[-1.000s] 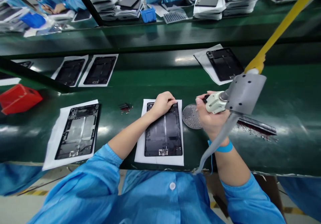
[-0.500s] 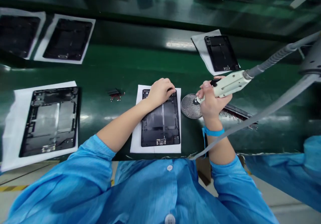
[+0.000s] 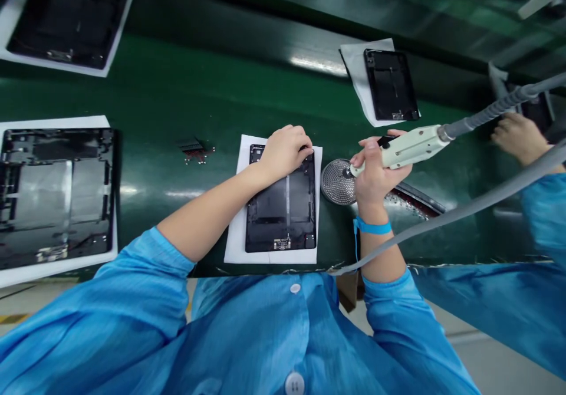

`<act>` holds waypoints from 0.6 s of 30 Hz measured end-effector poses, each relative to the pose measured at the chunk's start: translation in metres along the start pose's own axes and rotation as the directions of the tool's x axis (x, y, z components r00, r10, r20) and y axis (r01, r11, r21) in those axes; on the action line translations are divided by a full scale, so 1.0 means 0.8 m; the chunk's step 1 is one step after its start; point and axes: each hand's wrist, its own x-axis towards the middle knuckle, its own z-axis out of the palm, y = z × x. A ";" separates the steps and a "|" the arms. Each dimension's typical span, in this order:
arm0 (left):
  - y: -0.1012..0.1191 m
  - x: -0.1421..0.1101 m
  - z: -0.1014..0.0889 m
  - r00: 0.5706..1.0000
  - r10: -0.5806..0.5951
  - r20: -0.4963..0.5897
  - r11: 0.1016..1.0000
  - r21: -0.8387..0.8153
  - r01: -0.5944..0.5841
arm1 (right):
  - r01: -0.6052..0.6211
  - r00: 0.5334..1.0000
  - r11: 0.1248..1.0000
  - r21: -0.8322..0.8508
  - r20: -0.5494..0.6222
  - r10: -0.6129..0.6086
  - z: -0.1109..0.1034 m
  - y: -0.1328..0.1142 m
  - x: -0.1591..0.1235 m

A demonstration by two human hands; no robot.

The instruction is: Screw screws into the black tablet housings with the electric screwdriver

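A black tablet back shell (image 3: 281, 209) lies on a white sheet (image 3: 234, 242) on the green conveyor belt (image 3: 177, 100) right in front of me. My left hand (image 3: 285, 150) rests curled on the shell's top edge, pressing it down. My right hand (image 3: 375, 171) is wrapped round a pale electric screwdriver (image 3: 409, 146) with a grey hose, its tip lowered onto a round perforated metal screw dish (image 3: 336, 183) just right of the shell.
Another open shell on white paper (image 3: 55, 197) lies at the left, one more (image 3: 391, 85) sits further back at the right, and one (image 3: 66, 20) at the top left. Small dark parts (image 3: 194, 148) lie on the belt. A neighbour's hand (image 3: 519, 138) and blue sleeve are at the right.
The view has tilted down and closer to the belt. My right hand has brought the screwdriver tip down to the screw dish. My left hand stays on the shell.
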 end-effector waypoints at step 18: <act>0.014 0.016 -0.007 0.994 -0.077 0.082 0.997 0.039 0.074 | 0.150 0.989 0.989 -0.008 0.001 -0.150 0.010 -0.019 0.013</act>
